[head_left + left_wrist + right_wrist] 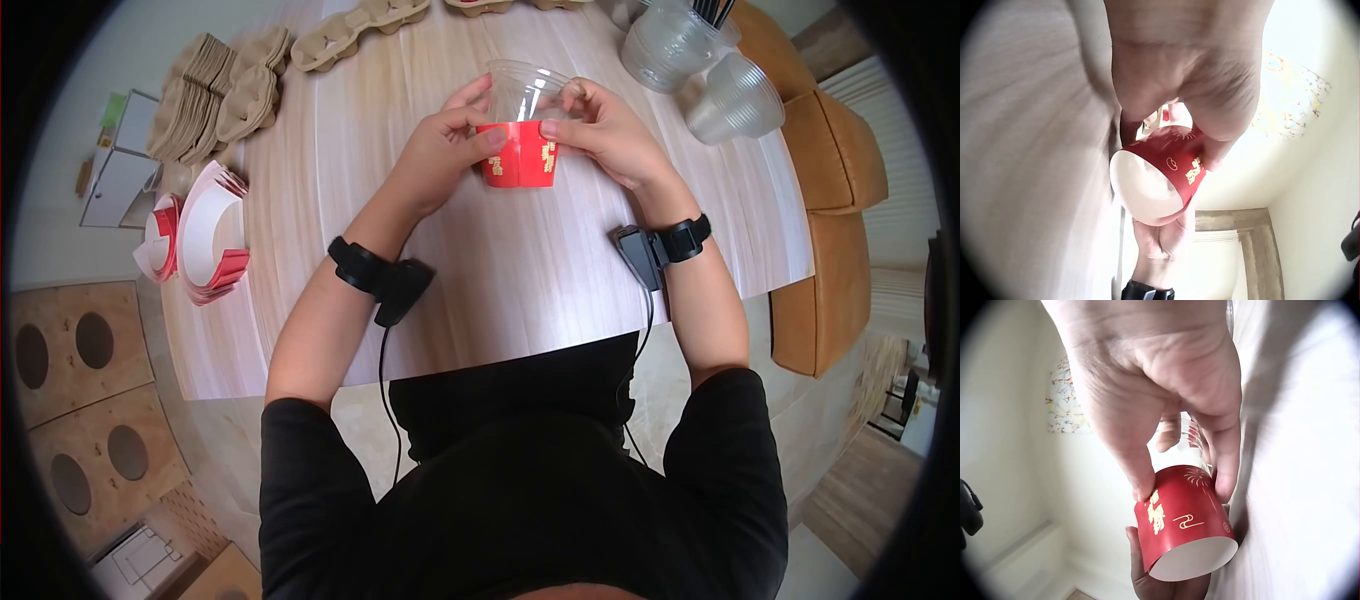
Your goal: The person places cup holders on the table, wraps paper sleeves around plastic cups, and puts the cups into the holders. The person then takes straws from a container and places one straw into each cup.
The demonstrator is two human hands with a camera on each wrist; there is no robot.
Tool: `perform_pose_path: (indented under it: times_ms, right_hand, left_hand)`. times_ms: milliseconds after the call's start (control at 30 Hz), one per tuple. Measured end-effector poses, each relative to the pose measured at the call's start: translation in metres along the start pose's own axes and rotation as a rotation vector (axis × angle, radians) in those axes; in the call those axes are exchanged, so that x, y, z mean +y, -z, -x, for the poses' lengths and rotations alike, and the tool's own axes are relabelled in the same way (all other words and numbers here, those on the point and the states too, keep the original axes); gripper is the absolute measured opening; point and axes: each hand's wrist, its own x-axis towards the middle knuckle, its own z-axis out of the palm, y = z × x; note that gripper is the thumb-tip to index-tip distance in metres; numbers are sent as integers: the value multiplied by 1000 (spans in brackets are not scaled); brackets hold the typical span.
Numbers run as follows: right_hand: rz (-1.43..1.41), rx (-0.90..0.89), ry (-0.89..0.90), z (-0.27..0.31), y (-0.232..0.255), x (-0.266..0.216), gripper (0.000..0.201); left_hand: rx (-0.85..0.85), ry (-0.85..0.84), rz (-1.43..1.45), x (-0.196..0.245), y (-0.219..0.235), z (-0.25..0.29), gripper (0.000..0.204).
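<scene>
A red paper cup sleeve (520,162) with gold print stands around the narrow end of a clear plastic cup (520,98) near the far middle of the table. My left hand (440,155) grips it from the left, thumb on the front of the red paper and fingers behind. From the other side my right hand (618,140) pinches the sleeve's upper edge with the thumb, its fingers along the cup wall. Both wrist views look into the sleeve's white-lined open end, with gold figures on the red band (1188,503). The cup's base is hidden inside.
Stacked cardboard cup carriers (195,95) stand at the far left, more carriers (345,38) along the back edge. Loose red-and-white sleeves (205,225) lie at the left edge. Stacked clear cups (738,98) are at the right, by a brown leather seat (830,160).
</scene>
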Motion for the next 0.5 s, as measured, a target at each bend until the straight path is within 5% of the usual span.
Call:
perform_pose_path:
  times_ms: [300,367,400,433,500]
  right_hand:
    - [-241,-130,-13,-2,12,1,17]
    - [-298,-172,31,-4,16,0,17]
    - [-291,-174,73,-5,19,2,17]
    - [-286,-177,117,-6,23,4,17]
    - [-267,-203,136,-5,30,12,20]
  left_hand:
    - [-47,126,443,7,6,-1,22]
    - [-296,133,754,5,22,-5,27]
    - [-142,261,783,1,25,-4,15]
    - [-140,252,778,6,25,-3,15]
    - [-225,452,195,18,28,2,21]
